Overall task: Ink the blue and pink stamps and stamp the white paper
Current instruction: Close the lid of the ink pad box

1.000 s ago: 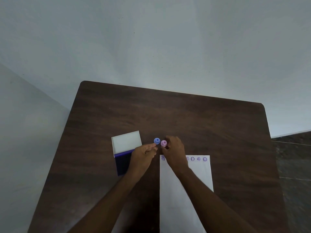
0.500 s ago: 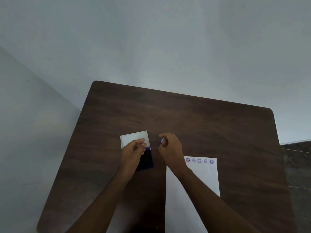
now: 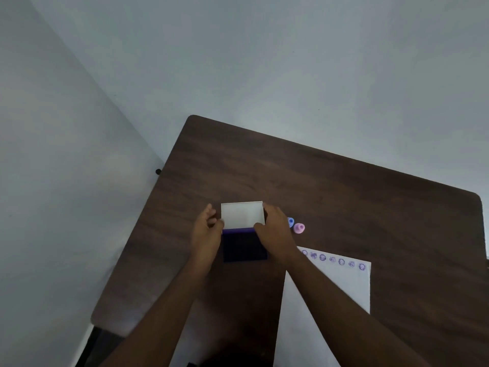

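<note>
A purple ink pad [image 3: 244, 246] lies open on the dark wooden table [image 3: 344, 197], its white lid [image 3: 242, 214] standing up at the far side. My left hand [image 3: 207, 231] touches the lid's left edge. On the lid's right edge rests my right hand [image 3: 275, 233]. The blue stamp [image 3: 290, 221] and the pink stamp [image 3: 299, 228] stand side by side on the table, just right of my right hand, with no hand on them. The white paper [image 3: 341, 287] lies at the near right, a row of several purple stamp marks along its far edge.
Pale walls stand beyond the table's far and left edges. A small black knob [image 3: 158, 171] shows on the left wall near the table's edge.
My right hand let go of the stamps, which now stand on the table, and moved left to the ink pad lid. My left hand shifted to the lid's left edge. The view swung left.
</note>
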{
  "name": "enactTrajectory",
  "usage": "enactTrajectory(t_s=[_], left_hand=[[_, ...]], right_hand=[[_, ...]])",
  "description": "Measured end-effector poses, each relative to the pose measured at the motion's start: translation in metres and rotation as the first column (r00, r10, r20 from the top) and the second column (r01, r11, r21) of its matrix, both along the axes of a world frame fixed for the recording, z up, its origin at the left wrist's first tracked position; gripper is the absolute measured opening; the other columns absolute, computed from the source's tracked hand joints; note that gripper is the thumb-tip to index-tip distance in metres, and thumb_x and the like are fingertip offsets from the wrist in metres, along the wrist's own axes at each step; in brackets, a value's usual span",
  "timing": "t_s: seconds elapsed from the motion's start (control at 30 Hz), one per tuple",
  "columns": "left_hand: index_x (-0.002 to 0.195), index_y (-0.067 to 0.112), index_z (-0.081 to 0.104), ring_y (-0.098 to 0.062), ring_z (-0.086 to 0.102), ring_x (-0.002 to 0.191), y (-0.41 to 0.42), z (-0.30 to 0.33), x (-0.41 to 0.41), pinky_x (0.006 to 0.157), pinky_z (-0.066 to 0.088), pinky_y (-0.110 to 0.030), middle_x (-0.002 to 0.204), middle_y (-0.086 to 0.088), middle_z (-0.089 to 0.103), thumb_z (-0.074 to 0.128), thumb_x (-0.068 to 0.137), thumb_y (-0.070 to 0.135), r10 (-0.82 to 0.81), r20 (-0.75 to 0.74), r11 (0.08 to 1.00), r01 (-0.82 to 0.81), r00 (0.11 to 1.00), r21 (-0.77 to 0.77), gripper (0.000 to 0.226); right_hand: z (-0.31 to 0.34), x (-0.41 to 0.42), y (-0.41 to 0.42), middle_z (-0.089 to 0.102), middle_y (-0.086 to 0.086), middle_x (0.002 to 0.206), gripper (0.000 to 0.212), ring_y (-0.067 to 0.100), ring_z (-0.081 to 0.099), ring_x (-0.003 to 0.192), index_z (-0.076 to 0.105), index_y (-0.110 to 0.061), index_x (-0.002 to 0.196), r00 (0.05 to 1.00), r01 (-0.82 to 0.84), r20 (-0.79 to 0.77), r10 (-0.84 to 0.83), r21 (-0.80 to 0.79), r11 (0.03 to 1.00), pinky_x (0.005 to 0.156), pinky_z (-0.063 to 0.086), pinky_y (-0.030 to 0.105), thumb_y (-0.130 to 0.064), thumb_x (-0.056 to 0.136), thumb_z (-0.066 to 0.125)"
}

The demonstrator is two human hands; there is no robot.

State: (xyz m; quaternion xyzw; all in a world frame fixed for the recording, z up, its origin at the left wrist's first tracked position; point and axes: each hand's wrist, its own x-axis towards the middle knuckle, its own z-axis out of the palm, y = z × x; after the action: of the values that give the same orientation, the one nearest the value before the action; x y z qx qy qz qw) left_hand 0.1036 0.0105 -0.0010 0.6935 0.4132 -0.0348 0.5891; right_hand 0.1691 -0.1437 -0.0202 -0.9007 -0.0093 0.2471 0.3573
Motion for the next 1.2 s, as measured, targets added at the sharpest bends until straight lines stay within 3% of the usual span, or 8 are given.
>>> enactTrajectory(t_s=[0.3,0.43,0.5,0.63,0.77,0.97,1.07,1.2], left_hand=[[0.151,0.023,0.024,-0.012,0.053,0.115,-0.007,-0.006,0.006,0.088,0.051,-0.033,0.138,0.001,0.053,0.053,0.093,0.014,-0.049,-0.081,0.998,0.045,0.995,-0.05,0.065],[0.15,0.021,0.028,-0.009,0.052,0.112,-0.006,-0.006,0.005,0.083,0.052,-0.029,0.14,0.0,0.052,0.053,0.093,0.012,-0.005,-0.058,0.997,0.0,0.998,-0.081,0.063],[0.149,0.022,0.028,-0.012,0.057,0.112,-0.003,-0.005,0.004,0.085,0.054,-0.032,0.136,0.0,0.056,0.054,0.093,0.012,0.007,-0.044,0.995,-0.012,0.999,-0.101,0.062],[0.143,0.023,0.039,-0.004,0.065,0.096,0.003,-0.002,0.001,0.065,0.052,-0.018,0.113,0.008,0.067,0.054,0.093,0.012,0.053,0.015,0.99,-0.05,0.999,-0.134,0.054],[0.132,0.017,0.054,-0.013,0.07,0.096,0.012,0.003,-0.011,0.08,0.055,-0.03,0.104,-0.001,0.073,0.058,0.09,0.01,0.102,0.061,0.973,-0.087,0.993,-0.213,0.043],[0.118,0.01,0.063,-0.017,0.073,0.09,0.013,0.005,-0.041,0.082,0.055,-0.032,0.09,-0.004,0.077,0.052,0.095,0.006,0.096,0.087,0.972,-0.074,0.992,-0.224,0.026],[0.102,0.025,0.069,-0.008,0.072,0.085,0.007,0.005,-0.052,0.077,0.053,-0.024,0.084,0.002,0.078,0.053,0.095,0.009,0.042,0.075,0.989,-0.03,0.996,-0.147,0.024],[0.115,0.007,0.066,-0.005,0.07,0.082,0.002,-0.001,-0.059,0.078,0.052,-0.025,0.085,-0.001,0.077,0.053,0.093,0.005,0.035,0.016,0.993,-0.033,0.999,-0.111,0.026]], right_hand=[[0.0,0.006,-0.001,0.062,0.001,0.121,0.036,0.015,0.057,0.112,0.055,-0.021,0.118,0.991,0.114,-0.081,-0.103,0.134,0.984,0.081,0.048,0.019,-0.01,0.085,0.062],[0.002,0.008,-0.005,0.061,-0.001,0.124,0.044,0.004,0.051,0.097,0.049,-0.021,0.127,0.985,0.152,-0.1,-0.138,0.144,0.978,0.061,0.038,0.006,-0.012,0.085,0.062],[0.005,0.008,-0.007,0.061,0.001,0.126,0.05,0.005,0.051,0.096,0.045,-0.021,0.132,0.981,0.171,-0.117,-0.153,0.165,0.971,0.062,0.042,0.008,-0.011,0.086,0.061],[0.015,0.009,-0.013,0.061,0.001,0.12,0.047,0.012,0.057,0.103,0.047,-0.019,0.129,0.977,0.207,-0.099,-0.191,0.19,0.96,0.08,0.054,0.025,-0.009,0.085,0.06],[0.028,0.006,-0.025,0.066,-0.002,0.106,0.031,0.014,0.065,0.096,0.056,-0.02,0.119,0.95,0.311,-0.123,-0.289,0.262,0.913,0.079,0.059,0.034,-0.018,0.088,0.06],[0.033,-0.014,-0.039,0.073,0.003,0.071,0.016,0.017,0.072,0.065,0.069,-0.013,0.086,0.903,0.429,-0.176,-0.393,0.309,0.849,0.059,0.061,0.031,-0.028,0.087,0.064],[0.028,-0.023,-0.043,0.073,0.006,0.07,0.014,0.018,0.073,0.064,0.068,-0.01,0.081,0.891,0.447,-0.228,-0.393,0.278,0.85,0.059,0.062,0.034,-0.022,0.088,0.064],[0.019,-0.032,-0.045,0.072,0.0,0.07,0.014,0.01,0.071,0.062,0.067,-0.012,0.081,0.883,0.441,-0.266,-0.386,0.191,0.877,0.053,0.058,0.022,-0.02,0.09,0.062]])
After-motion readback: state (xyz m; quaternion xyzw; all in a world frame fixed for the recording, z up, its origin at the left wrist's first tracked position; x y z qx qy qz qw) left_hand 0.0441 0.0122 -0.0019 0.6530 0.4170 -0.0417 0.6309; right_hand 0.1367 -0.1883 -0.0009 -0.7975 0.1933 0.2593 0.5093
